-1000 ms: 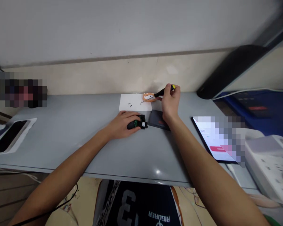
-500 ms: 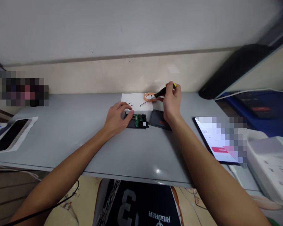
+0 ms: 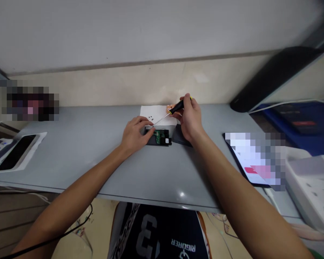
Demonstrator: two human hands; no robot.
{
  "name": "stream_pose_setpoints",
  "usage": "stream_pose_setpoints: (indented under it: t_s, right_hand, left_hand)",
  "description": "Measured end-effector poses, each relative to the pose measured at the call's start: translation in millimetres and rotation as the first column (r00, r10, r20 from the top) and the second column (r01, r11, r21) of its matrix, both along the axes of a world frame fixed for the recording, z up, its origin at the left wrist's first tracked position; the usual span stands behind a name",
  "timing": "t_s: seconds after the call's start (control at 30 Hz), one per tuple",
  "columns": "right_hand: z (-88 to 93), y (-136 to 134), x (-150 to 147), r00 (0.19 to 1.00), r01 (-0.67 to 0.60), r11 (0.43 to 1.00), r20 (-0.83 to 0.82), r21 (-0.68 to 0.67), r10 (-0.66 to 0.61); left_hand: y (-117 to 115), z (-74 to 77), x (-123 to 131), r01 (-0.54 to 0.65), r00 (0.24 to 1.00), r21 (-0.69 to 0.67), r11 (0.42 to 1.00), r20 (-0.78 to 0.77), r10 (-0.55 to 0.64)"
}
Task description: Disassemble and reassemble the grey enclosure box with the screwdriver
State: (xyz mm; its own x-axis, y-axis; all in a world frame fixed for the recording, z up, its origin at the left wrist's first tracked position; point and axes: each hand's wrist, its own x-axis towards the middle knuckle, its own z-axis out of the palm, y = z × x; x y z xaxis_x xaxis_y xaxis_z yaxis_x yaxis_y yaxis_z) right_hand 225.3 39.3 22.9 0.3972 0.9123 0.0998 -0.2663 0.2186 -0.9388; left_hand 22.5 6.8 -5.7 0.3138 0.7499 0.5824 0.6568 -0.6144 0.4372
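In the clenched right hand (image 3: 190, 117), a thin metal-shafted screwdriver with a black-and-yellow handle (image 3: 176, 107) is gripped, its tip brought to the left hand's (image 3: 133, 135) thumb and fingertips; whether these are closed on it cannot be made out. By that thumb, a green circuit board in a black rectangular casing (image 3: 158, 136) is partly covered. Beyond, white paper (image 3: 159, 110) is dotted with tiny dark pieces (image 3: 151, 118).

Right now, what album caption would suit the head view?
Right hand holds a screwdriver, pointing toward the left hand by a circuit board.
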Motion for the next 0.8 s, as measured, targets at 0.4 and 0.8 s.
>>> stream_pose_setpoints:
  t_s: [0.4, 0.8]
  right_hand:
    - [2.4, -1.3, 0.1, 1.000, -0.005, 1.000, -0.001, 0.024, 0.005]
    - [2.8, -0.4, -0.5, 0.997, -0.011, 0.996, 0.083, 0.092, 0.003]
  left_hand:
    - [-0.9, 2.0, -1.3, 0.004, 1.000, 0.035, 0.999, 0.028, -0.005]
    - [-1.1, 0.7, -1.7, -0.020, 0.999, 0.053, 0.998, 0.027, 0.019]
